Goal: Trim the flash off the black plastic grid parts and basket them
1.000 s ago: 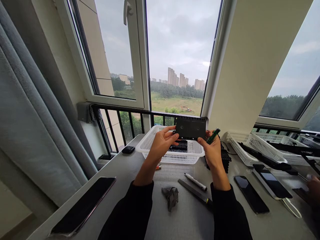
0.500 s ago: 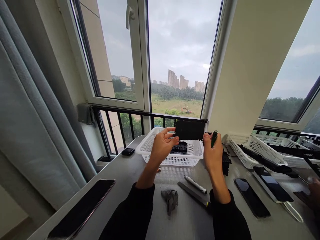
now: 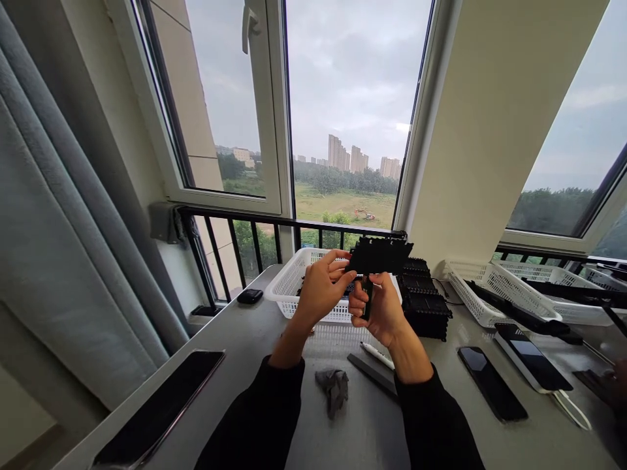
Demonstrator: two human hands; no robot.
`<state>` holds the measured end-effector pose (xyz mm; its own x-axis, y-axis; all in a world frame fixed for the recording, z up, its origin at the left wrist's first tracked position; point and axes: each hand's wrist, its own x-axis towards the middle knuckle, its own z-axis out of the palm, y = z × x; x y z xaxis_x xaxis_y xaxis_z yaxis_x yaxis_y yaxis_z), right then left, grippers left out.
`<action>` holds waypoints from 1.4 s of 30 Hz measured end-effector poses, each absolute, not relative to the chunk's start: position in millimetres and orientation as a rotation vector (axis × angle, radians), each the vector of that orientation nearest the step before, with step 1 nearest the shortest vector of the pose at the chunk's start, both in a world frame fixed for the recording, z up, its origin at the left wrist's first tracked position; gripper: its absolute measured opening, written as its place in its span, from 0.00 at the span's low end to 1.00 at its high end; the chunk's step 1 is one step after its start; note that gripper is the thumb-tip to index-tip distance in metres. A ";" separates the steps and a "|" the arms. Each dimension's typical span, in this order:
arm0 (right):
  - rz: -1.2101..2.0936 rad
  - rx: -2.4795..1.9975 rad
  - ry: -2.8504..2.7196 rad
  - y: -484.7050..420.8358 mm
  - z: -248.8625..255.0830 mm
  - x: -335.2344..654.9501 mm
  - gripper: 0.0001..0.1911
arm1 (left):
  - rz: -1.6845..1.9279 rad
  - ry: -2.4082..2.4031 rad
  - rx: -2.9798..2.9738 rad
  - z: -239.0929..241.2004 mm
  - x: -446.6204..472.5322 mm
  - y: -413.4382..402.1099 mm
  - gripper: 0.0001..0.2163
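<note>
Right hand (image 3: 379, 312) covers most of the dark tool (image 3: 366, 307); its tip can't be made out. Marker (image 3: 375, 352) half hidden behind the wrist; co-worker's hand (image 3: 618, 382) cut off at right edge, blurred.

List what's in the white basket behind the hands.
One black part shows partly in the white basket; the left hand, gripping a black panel, and right hand, gripping a dark tool, cover the rest.

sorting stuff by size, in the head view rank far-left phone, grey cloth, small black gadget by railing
1. far-left phone, though nearest the camera
2. grey cloth
3. small black gadget, farthest off
</note>
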<state>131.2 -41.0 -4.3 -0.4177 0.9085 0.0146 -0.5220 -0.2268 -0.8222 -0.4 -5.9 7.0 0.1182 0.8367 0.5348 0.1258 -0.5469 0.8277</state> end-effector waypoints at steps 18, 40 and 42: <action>1.817 -0.491 -0.853 -40.6 -2.5 139.9 0.18 | 1.575 0.927 1.963 6.6 -0.1 -6.3 0.11; 1.626 -0.674 -0.861 -30.7 -3.8 170.0 0.21 | 1.576 0.977 1.729 7.2 -4.5 -1.7 0.13; 1.369 -0.850 -0.925 -27.6 -6.9 172.0 0.24 | 1.571 0.997 1.687 7.0 -5.3 -0.9 0.14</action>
<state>172.0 -27.6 -6.9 -0.0149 0.9989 0.0445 -0.4144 0.0344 -0.9094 -5.3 -0.9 7.0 0.0075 0.8503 0.5262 0.1138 -0.5235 0.8444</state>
